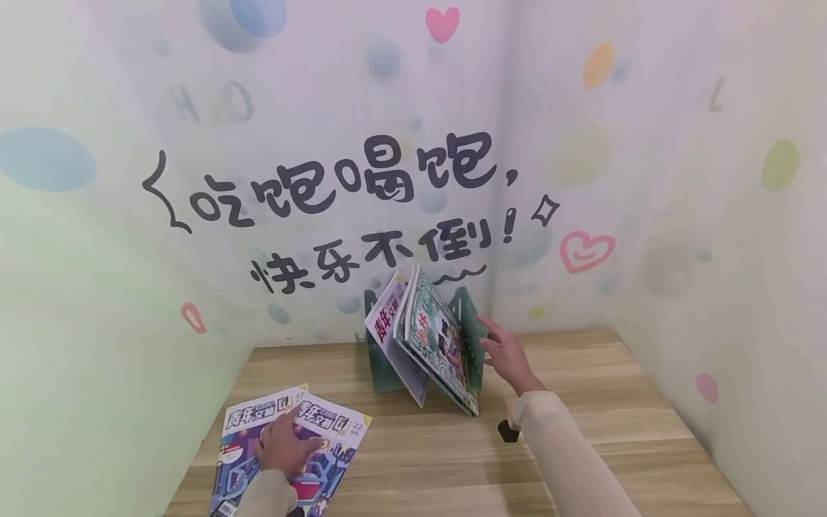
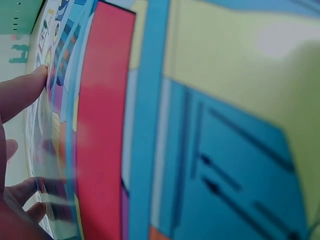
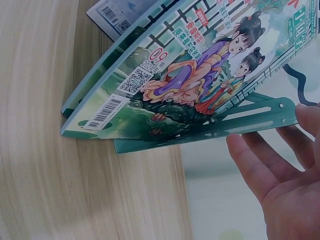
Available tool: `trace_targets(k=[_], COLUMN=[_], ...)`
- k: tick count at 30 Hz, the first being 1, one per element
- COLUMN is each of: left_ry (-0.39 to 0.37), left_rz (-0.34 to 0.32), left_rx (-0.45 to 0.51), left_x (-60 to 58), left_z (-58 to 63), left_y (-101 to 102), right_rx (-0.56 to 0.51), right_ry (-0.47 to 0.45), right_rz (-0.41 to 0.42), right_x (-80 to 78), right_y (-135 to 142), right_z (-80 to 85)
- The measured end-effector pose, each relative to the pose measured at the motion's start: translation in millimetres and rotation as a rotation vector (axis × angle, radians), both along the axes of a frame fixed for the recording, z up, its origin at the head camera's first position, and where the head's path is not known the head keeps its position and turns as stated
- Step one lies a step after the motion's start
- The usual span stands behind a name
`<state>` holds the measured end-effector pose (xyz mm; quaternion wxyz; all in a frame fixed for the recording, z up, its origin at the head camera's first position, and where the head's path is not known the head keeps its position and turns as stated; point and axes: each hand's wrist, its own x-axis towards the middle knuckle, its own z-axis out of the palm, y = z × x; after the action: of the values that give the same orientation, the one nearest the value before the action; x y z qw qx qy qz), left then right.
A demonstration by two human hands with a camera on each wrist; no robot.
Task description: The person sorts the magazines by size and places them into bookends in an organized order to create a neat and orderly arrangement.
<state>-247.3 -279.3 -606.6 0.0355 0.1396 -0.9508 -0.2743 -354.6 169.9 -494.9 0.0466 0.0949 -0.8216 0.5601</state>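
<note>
My left hand [image 1: 284, 441] rests on two magazines with matching purple-blue covers that overlap on the table: the left magazine [image 1: 242, 431] and the right magazine [image 1: 342, 449]. In the left wrist view, its thumb [image 2: 25, 90] and fingertips touch a glossy cover. A green perforated bookend [image 1: 385, 370] holds several magazines leaning at an angle, among them a white magazine [image 1: 388, 316] and a green illustrated magazine [image 1: 442, 341]. My right hand [image 1: 510, 359] touches the outer side of the bookend's right panel [image 3: 265, 115], its fingers extended and slightly bent.
The wood-grain table [image 1: 426, 459] is enclosed by patterned walls [image 1: 678, 179] at the back and sides. A small black object [image 1: 508, 431] shows beside the right sleeve [image 1: 568, 452].
</note>
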Motion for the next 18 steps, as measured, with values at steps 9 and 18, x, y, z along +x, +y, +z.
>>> trace_targets(k=[9, 18], left_ry=[0.012, 0.000], left_rz=[-0.016, -0.013], left_rx=[-0.021, -0.025], left_x=[-4.0, -6.8], left_z=[-0.1, 1.5], left_y=[-3.3, -4.1], right_rx=[0.002, 0.000], right_ry=[0.002, -0.009], right_rz=[-0.002, -0.004], right_x=[1.0, -0.9], right_y=[-0.7, 0.2], right_z=[0.2, -0.4])
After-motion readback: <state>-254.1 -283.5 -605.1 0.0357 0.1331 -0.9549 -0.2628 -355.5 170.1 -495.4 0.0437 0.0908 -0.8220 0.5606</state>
